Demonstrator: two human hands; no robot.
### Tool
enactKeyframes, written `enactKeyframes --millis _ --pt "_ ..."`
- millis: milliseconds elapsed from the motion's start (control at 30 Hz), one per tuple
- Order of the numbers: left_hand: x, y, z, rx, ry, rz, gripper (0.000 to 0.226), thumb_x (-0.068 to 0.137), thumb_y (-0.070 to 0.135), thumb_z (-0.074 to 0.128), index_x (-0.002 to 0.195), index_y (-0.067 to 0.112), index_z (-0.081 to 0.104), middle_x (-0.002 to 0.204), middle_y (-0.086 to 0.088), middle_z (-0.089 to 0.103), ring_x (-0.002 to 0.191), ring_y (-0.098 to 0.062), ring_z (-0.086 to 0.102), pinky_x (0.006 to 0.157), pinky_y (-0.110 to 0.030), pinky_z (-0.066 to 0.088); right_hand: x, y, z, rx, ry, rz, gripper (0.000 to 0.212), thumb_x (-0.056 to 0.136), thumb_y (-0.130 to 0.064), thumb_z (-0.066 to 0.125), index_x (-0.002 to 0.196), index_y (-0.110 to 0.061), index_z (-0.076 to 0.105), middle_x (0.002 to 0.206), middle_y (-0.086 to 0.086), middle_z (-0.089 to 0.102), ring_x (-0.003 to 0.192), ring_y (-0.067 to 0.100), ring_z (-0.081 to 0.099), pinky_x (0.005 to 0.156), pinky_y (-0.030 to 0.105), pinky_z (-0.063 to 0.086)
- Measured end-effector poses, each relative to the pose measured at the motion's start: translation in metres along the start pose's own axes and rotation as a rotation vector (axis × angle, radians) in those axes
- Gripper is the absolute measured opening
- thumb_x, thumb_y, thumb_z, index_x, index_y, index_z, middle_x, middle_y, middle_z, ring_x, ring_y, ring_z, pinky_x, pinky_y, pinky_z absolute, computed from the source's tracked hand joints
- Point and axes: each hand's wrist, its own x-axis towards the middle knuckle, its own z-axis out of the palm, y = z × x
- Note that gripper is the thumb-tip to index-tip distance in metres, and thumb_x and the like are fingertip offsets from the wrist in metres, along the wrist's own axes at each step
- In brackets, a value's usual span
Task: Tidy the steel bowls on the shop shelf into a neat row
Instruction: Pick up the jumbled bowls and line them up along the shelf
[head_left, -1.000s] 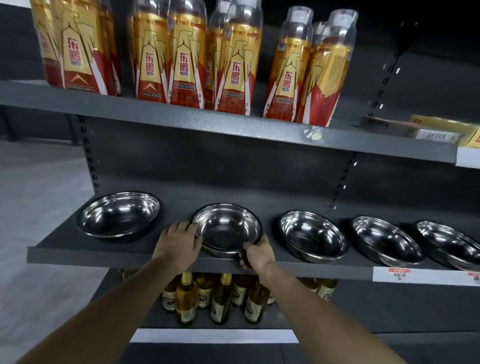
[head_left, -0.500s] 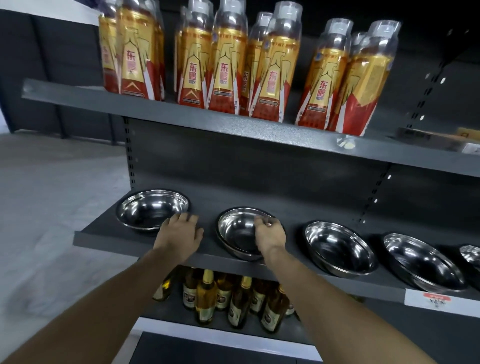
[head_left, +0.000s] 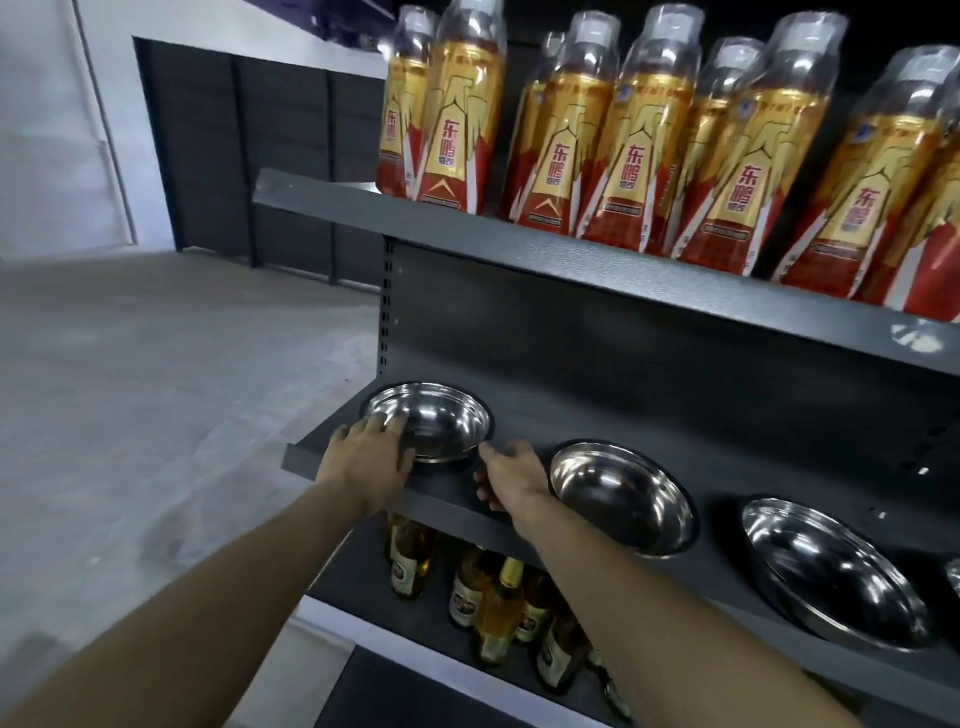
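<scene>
Steel bowls stand in a row on the dark grey middle shelf (head_left: 540, 421). The leftmost bowl (head_left: 441, 423) sits at the shelf's left end. My left hand (head_left: 366, 454) lies on its near-left rim, fingers curled over the edge. My right hand (head_left: 511, 475) is at its right rim, fingertips on the edge and thumb tucked below. A second bowl (head_left: 623, 493) stands just right of my right hand. Further right is a third bowl (head_left: 836, 571), and a sliver of another bowl (head_left: 954, 574) shows at the frame's edge.
Several tall gold-and-red drink bottles (head_left: 639, 145) fill the upper shelf (head_left: 467, 228), overhanging the bowls. Glass bottles (head_left: 493, 613) stand on the shelf below. The shelf unit ends just left of the first bowl, with grey floor (head_left: 156, 389) beyond it.
Both hands let go of the second bowl and moved left to the leftmost bowl. My view swung left, so the right-hand bowls slid out of frame.
</scene>
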Motion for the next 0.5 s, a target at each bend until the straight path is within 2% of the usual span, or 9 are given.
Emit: enactKeyframes --millis 200,267,367,500 --pt "0.009 -0.025 0.01 -0.06 -0.005 -0.024 0.057 0.101 0.045 0.034 0.153 0.023 0.026 0.154 -0.005 0.037 0.144 -0.027 0.032 0.116 -0.044 0.027 0.016 0.002 0.034 0.005 0.014 0.087 0.029 0.097 -0.04 0.058 0.113 -0.022 0.042 0.078 0.004 0.073 0.041 0.011 0.059 0.038 0.019 0.042" --pt "0.01 -0.031 0.012 -0.074 0.004 -0.015 0.054 0.101 0.045 0.034 0.149 0.022 0.032 0.153 -0.005 0.039 0.143 -0.027 0.032 0.116 -0.044 0.027 0.022 0.005 0.044 0.031 0.035 0.074 0.036 0.098 -0.037 0.056 0.126 -0.02 0.042 0.081 0.006 0.075 0.04 0.011 0.06 0.036 0.018 0.042" --pt "0.01 -0.038 0.014 -0.083 0.021 -0.002 0.053 0.1 0.043 0.034 0.148 0.021 0.034 0.151 -0.004 0.041 0.142 -0.027 0.034 0.115 -0.043 0.028 0.028 0.012 0.057 0.033 0.059 0.01 0.052 0.099 -0.032 0.055 0.146 -0.023 0.033 0.083 0.006 0.074 0.04 0.011 0.06 0.036 0.017 0.043" --pt "0.009 -0.041 0.014 -0.091 0.016 -0.002 0.057 0.101 0.043 0.034 0.153 0.022 0.026 0.153 -0.004 0.038 0.144 -0.027 0.031 0.117 -0.043 0.026 0.032 0.017 0.063 0.086 0.097 -0.012 0.053 0.098 -0.02 0.057 0.146 -0.021 0.034 0.103 0.014 0.073 0.052 0.014 0.063 0.037 0.016 0.044"
